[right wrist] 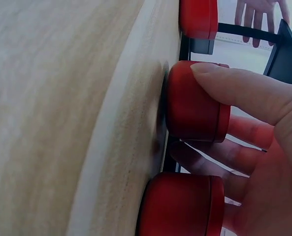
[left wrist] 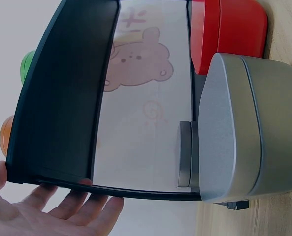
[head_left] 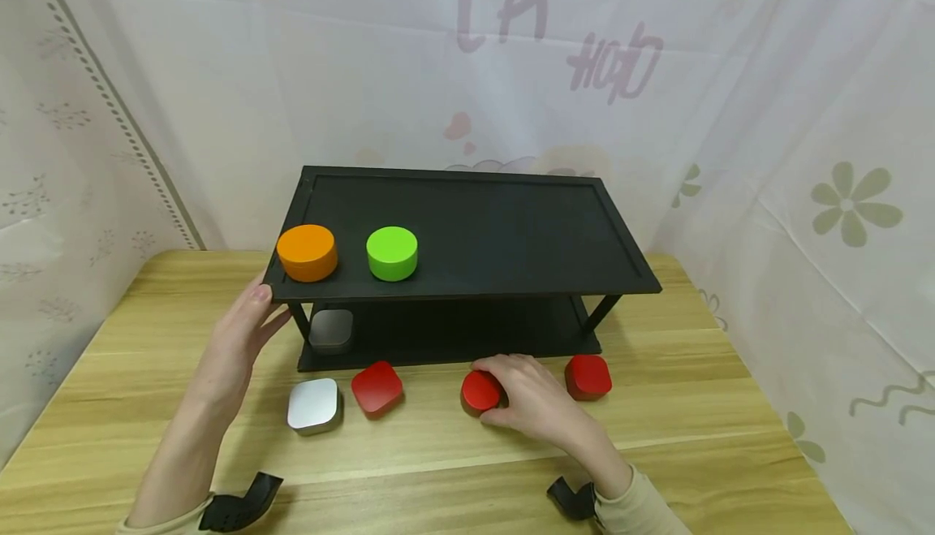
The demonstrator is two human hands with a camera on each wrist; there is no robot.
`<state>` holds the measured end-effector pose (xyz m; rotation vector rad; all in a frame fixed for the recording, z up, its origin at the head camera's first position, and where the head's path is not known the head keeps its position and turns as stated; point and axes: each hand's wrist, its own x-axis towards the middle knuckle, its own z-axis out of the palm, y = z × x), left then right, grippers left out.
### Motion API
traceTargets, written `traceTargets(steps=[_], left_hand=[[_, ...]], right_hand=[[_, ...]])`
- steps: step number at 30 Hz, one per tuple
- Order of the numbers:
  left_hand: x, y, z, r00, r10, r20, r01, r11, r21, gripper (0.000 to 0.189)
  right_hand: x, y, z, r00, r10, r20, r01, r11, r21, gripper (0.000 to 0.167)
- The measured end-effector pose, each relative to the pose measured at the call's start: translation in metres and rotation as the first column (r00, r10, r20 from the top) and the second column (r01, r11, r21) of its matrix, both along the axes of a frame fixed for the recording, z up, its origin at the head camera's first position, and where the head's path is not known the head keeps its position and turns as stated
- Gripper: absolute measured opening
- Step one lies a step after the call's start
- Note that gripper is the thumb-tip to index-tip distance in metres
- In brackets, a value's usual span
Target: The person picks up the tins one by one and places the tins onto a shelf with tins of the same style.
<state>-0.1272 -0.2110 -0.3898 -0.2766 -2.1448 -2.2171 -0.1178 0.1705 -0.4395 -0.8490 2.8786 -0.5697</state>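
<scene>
A black two-tier shelf (head_left: 497, 235) stands on the table. My left hand (head_left: 241, 320) grips its front left corner, the thumb on the top edge and the fingers (left wrist: 86, 209) at the side. My right hand (head_left: 529, 401) holds a small round red tin (head_left: 480, 393) on the table before the shelf, thumb on the near side and fingers on the far side. To its right is a square red tin (head_left: 588, 377). Leftward lie another square red tin (head_left: 377, 389), turned at an angle, and a square silver tin (head_left: 314, 405).
On the top tier, an orange round tin (head_left: 308, 253) sits at the left, with a green round tin (head_left: 392, 254) beside it. A silver-grey square tin (head_left: 332, 330) is on the lower tier's left end. A printed cloth (head_left: 511, 105) hangs behind the wooden table (head_left: 409, 478).
</scene>
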Motion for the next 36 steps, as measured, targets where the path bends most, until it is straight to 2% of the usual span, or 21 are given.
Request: traceTargets(steps=[16,26,36], left_hand=[[-0.001,-0.001,-0.002,1.000,-0.004,-0.001,0.004,1.000,0.006,0.049],[-0.001,-0.002,-0.003,1.000,-0.006,0.002,0.006,1.000,-0.005,0.049],[-0.001,-0.002,-0.003,1.000,-0.010,0.012,0.011,1.000,-0.011,0.050]], right_hand=[[0.003,-0.001,0.010,0.997,-0.045,0.055,0.050,0.995,-0.088,0.061],[0.006,-0.002,0.019,0.997,-0.072,0.039,0.076,0.990,-0.123,0.062],[0.009,-0.003,0.025,0.997,-0.079,0.017,0.081,0.974,-0.213,0.062]])
